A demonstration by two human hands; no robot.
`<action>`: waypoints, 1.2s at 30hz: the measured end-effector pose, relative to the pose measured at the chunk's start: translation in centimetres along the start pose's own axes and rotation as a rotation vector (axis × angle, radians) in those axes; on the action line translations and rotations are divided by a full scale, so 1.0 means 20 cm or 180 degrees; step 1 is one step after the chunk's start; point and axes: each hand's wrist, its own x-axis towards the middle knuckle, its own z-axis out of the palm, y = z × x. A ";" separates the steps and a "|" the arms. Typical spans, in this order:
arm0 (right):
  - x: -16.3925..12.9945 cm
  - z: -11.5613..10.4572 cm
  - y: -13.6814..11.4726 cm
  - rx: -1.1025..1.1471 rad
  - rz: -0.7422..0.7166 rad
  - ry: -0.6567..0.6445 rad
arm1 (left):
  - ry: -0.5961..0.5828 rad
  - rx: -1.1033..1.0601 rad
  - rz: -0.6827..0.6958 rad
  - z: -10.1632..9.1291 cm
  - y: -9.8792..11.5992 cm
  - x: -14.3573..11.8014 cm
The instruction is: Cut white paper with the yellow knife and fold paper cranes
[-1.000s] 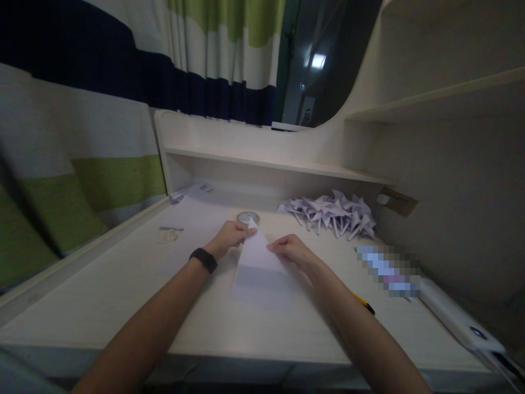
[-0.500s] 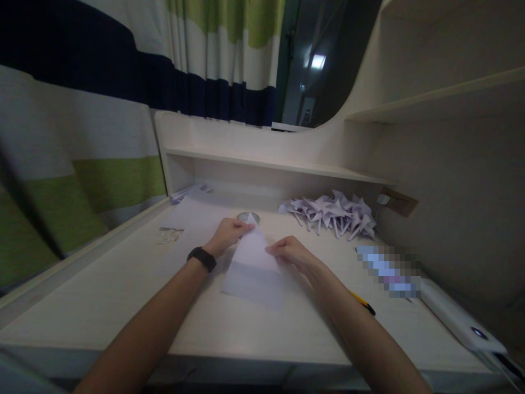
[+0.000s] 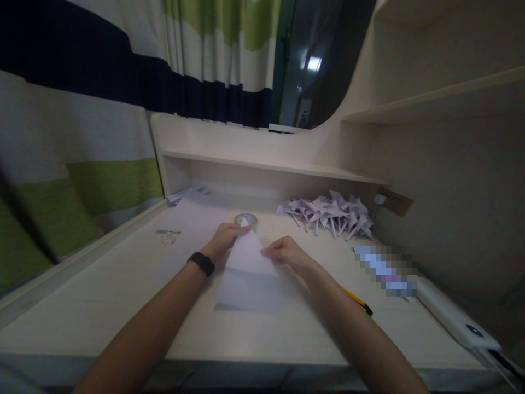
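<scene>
- Left hand (image 3: 222,238), black band on the wrist, fingers pinched on the left slanted edge of a white sheet of paper (image 3: 249,276).
- Paper folded to a point at the far end, lying mid table (image 3: 102,295), tip just before a tape roll (image 3: 246,219).
- Right hand (image 3: 286,251), pinched on the right slanted edge.
- Further right: pile of folded paper shapes (image 3: 328,212), yellow pencil (image 3: 357,301).
</scene>
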 end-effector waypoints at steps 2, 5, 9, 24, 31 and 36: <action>0.00 0.01 0.00 0.0007 0.0039 -0.0020 | 0.0176 0.0028 -0.0016 0.01 0.00 -0.01; 0.00 0.02 0.01 0.0023 0.0144 -0.0030 | 0.0368 0.0059 0.0011 0.02 0.01 -0.01; 0.00 0.04 0.03 0.0079 0.0303 -0.0111 | 0.0454 0.0047 0.0019 0.02 0.03 -0.01; -0.04 -0.01 0.08 0.0121 0.0276 -0.0348 | 0.0514 0.0013 0.0065 -0.06 0.03 0.05; -0.16 -0.08 0.11 0.0101 0.0369 -0.0391 | 0.0384 -0.0130 0.0075 -0.01 0.00 0.07; -0.31 -0.14 0.10 -0.0065 0.0455 -0.0737 | 0.0551 -0.0292 0.0083 -0.10 0.02 0.07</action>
